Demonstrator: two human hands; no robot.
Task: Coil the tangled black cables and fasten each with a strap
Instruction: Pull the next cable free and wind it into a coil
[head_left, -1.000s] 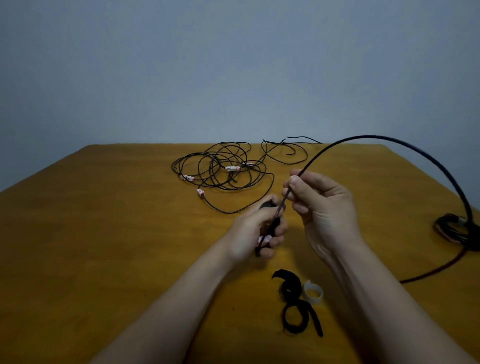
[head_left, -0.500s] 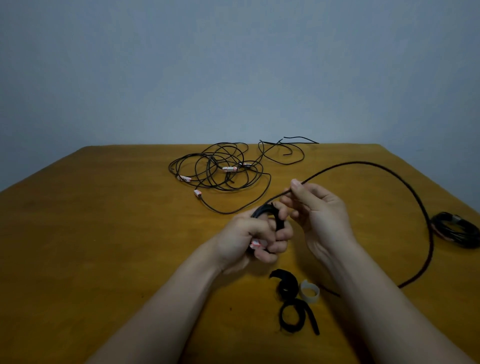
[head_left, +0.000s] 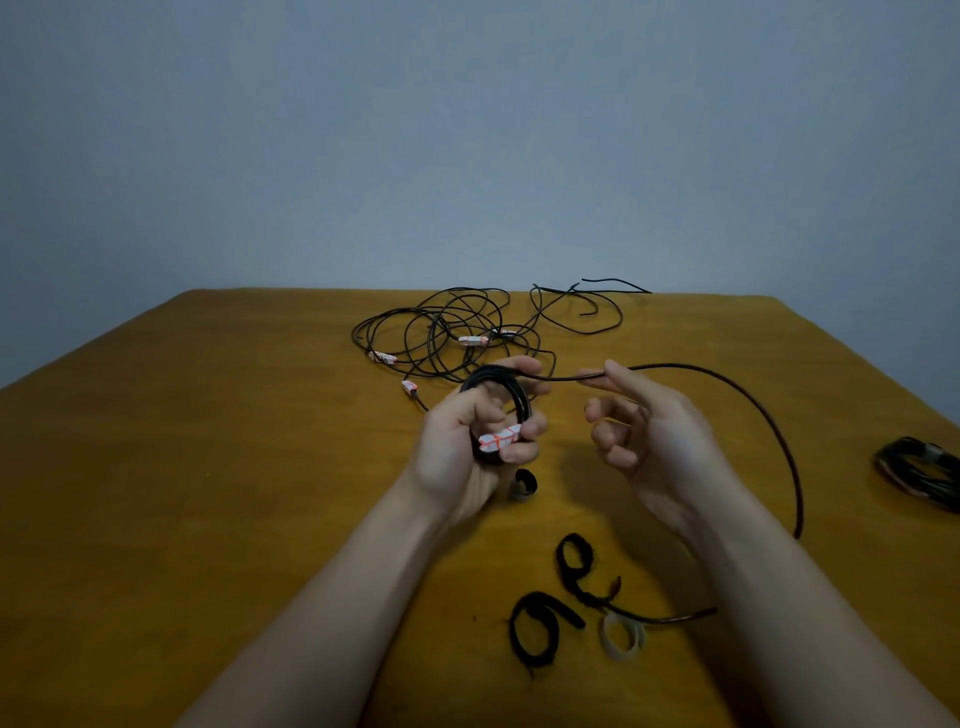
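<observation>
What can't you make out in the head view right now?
All head view:
- Coil: lower turns hidden by the left hand's fingers.
- Cable: its tail runs under the right forearm, end unseen.
- Tag print: too small, blurred.
- Bundle at right: too dim to see a strap.

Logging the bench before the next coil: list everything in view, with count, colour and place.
table: one, yellow-brown wood, fills the lower view.
wall: one, grey-blue, behind the table.
tangled cables: one pile, black with white-and-red tags, far centre of the table.
held cable: one, black, coiled in the left hand, passing through the right hand, arcing right and ending by the straps.
bundled cable: one, black, at the table's right edge.
black straps: two, curled, near centre.
small strap roll: one, dark, just below the left hand.
pale strap: one, whitish loop, beside the black straps.
left hand: one, grips the coil.
right hand: one, pinches the cable.
</observation>
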